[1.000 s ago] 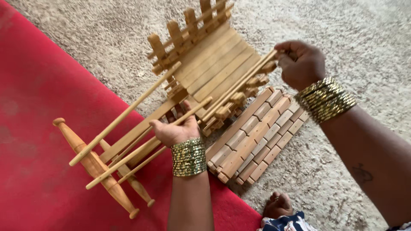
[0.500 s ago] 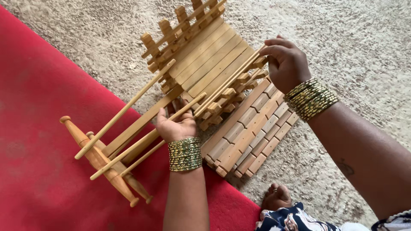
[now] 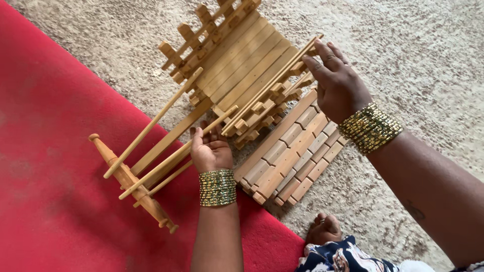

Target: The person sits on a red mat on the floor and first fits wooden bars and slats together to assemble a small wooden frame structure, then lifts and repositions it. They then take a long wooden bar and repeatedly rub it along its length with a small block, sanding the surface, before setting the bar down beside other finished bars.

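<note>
A slatted bamboo cart model (image 3: 242, 65) lay on its side across a speckled grey carpet (image 3: 403, 45) and the edge of a red mat (image 3: 45, 201). The left hand (image 3: 210, 151), grip curled around one long shaft pole (image 3: 176, 156), steadied it; the right hand (image 3: 339, 85), fingers spread wide, pressed the cart's railing. Beside the cart lay a flat panel of wooden blocks (image 3: 290, 151).

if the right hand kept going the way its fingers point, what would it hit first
Probably the thin wooden rod along the near edge of the slatted wooden frame; the right hand has fingertips right at it, though depth is hard to judge.
</note>
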